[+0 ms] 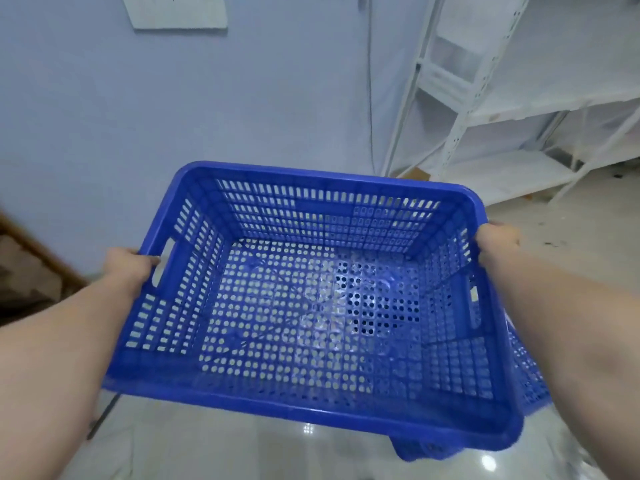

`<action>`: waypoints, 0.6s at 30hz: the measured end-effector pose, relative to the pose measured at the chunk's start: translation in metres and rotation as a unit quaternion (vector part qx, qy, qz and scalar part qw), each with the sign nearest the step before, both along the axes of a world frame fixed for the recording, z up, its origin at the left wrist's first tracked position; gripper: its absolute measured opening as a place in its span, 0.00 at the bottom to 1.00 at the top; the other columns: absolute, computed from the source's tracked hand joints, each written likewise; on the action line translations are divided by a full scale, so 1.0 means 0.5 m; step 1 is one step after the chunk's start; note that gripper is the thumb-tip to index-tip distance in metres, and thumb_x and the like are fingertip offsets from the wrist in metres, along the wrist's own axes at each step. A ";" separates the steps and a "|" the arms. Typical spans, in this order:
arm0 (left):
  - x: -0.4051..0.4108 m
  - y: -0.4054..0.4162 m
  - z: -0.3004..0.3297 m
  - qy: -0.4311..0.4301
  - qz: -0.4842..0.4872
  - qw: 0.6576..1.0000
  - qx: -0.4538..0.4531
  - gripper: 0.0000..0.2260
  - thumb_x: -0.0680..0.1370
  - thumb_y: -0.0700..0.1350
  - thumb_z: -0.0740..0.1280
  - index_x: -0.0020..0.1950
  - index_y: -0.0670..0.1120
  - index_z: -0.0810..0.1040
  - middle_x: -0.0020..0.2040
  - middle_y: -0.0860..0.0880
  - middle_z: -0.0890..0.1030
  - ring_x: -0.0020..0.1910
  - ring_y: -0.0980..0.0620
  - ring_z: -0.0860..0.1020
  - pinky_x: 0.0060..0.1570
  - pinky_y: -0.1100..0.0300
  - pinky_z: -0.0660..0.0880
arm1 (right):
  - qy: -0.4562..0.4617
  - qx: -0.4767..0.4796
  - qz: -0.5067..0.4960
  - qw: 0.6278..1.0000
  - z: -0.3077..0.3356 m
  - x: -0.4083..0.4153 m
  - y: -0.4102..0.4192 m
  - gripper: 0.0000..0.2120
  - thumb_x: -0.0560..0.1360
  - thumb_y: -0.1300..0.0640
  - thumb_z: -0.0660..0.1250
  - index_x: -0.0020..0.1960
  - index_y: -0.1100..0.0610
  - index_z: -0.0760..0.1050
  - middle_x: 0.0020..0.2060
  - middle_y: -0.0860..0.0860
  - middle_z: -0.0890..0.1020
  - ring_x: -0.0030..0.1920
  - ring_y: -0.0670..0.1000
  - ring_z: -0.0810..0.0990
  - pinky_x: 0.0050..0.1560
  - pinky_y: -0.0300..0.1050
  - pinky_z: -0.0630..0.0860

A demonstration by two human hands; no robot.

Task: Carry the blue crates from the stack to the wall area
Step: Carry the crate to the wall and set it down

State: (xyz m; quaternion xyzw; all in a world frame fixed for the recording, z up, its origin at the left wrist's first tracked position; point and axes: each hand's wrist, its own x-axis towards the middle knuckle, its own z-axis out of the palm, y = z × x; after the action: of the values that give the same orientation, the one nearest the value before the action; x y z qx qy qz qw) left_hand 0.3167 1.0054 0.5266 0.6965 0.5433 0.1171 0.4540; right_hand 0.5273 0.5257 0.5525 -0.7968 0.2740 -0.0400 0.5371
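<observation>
Glossy pale floor and a white shelf rack standing on it.

The tiled floor, shiny with lamp glints, spreads below both hands. Beyond the right hand the rack stands on it against the wall, its boards bare as far as can be seen. A brown cardboard piece lies on the floor by the rack's foot. Small dark specks dot the floor just past the right hand.
</observation>
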 end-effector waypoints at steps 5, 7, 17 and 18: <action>0.115 0.021 -0.019 0.025 0.026 0.999 0.002 0.18 0.76 0.42 0.68 0.64 0.37 0.73 0.61 0.34 0.77 0.57 0.33 0.78 0.54 0.43 0.75 | 0.002 0.017 0.027 0.999 -0.035 0.176 0.077 0.12 0.74 0.66 0.58 0.51 0.58 0.78 0.45 0.58 0.77 0.38 0.53 0.75 0.45 0.48 0.74; 0.161 0.031 -0.028 0.031 0.040 0.999 0.006 0.17 0.76 0.42 0.69 0.63 0.36 0.74 0.60 0.34 0.78 0.55 0.33 0.78 0.51 0.44 0.75 | 0.005 0.030 0.030 0.999 -0.063 0.256 0.104 0.08 0.75 0.62 0.59 0.38 0.56 0.73 0.40 0.56 0.78 0.33 0.52 0.71 0.42 0.46 0.71; 0.392 0.134 -0.066 0.043 0.093 0.995 0.016 0.18 0.74 0.40 0.71 0.61 0.34 0.76 0.58 0.34 0.79 0.55 0.34 0.79 0.53 0.44 0.77 | 0.048 0.037 0.111 0.992 -0.097 0.567 0.263 0.16 0.75 0.66 0.57 0.58 0.57 0.76 0.48 0.56 0.80 0.42 0.54 0.75 0.51 0.49 0.74; 0.412 0.153 -0.073 0.045 0.097 0.994 0.011 0.18 0.74 0.40 0.71 0.62 0.35 0.76 0.58 0.35 0.79 0.55 0.34 0.79 0.53 0.45 0.76 | 0.050 0.031 0.113 0.992 -0.101 0.589 0.289 0.13 0.75 0.68 0.57 0.53 0.57 0.76 0.43 0.55 0.79 0.38 0.54 0.75 0.48 0.48 0.73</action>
State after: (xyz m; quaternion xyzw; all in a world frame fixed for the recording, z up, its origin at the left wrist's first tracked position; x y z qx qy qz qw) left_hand 0.5228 1.0820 0.4901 0.6496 0.6270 0.1355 0.4082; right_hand 0.8216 0.6702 0.5020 -0.8067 0.2101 0.0692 0.5480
